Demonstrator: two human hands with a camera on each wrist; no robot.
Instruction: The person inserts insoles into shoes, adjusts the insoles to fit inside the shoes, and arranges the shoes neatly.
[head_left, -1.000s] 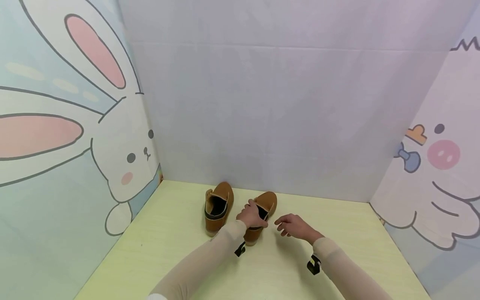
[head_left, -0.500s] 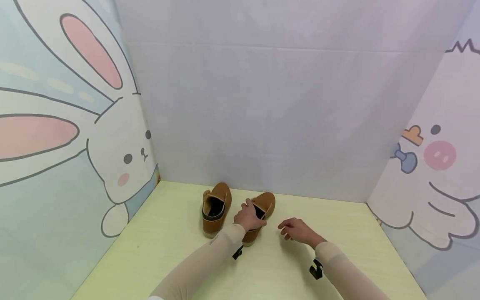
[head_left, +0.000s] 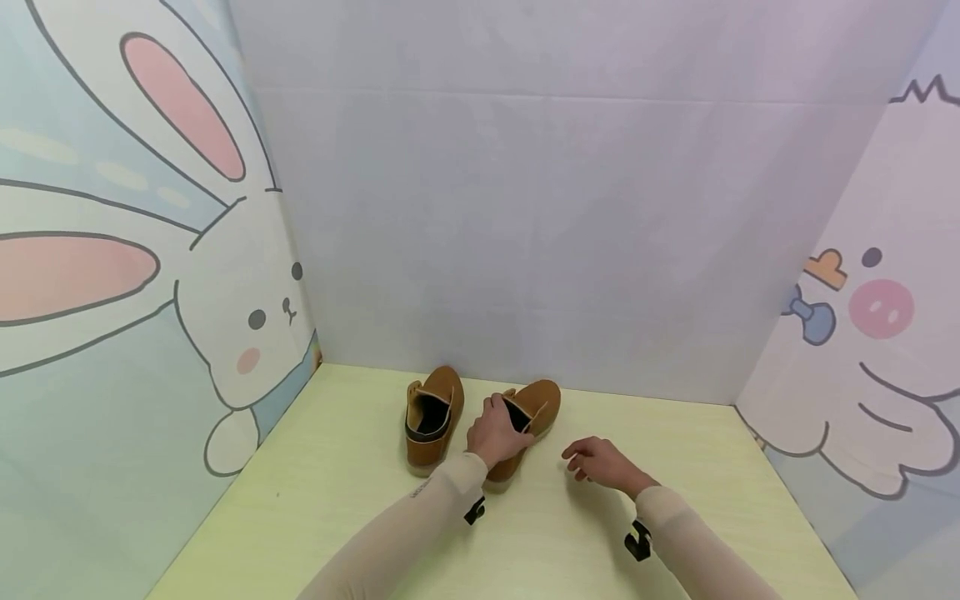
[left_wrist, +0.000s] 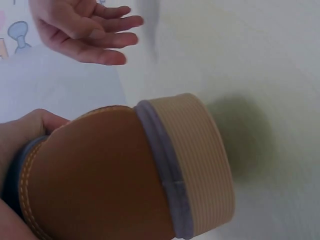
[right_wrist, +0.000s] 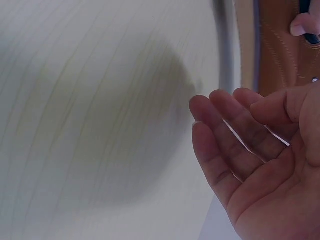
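Observation:
My left hand (head_left: 495,432) grips a brown shoe (head_left: 543,402) across its dark opening, thumb on the right side and fingers on the left. In the left wrist view, the shoe's stitched heel (left_wrist: 100,175) and ribbed tan sole (left_wrist: 200,162) fill the lower part, with a shadow on the surface beside the sole. The matching brown shoe (head_left: 427,452) stands to the left, toe pointing toward the back wall. To the right of the gripped shoe, my right hand (head_left: 602,464) hovers with loosely bent fingers and holds nothing; its palm (right_wrist: 265,185) shows in the right wrist view.
A pale yellow wood-grain tabletop (head_left: 337,500) lies under both shoes. Behind it rises a plain grey-white cloth wall (head_left: 525,250). Side walls carry a cartoon rabbit (head_left: 247,308) on the left and a white cartoon bird (head_left: 862,375) on the right.
The gripped shoe has turned slightly, its toe swinging to the right under my left hand. My right hand has drifted a little to the right. The other shoe has stayed put.

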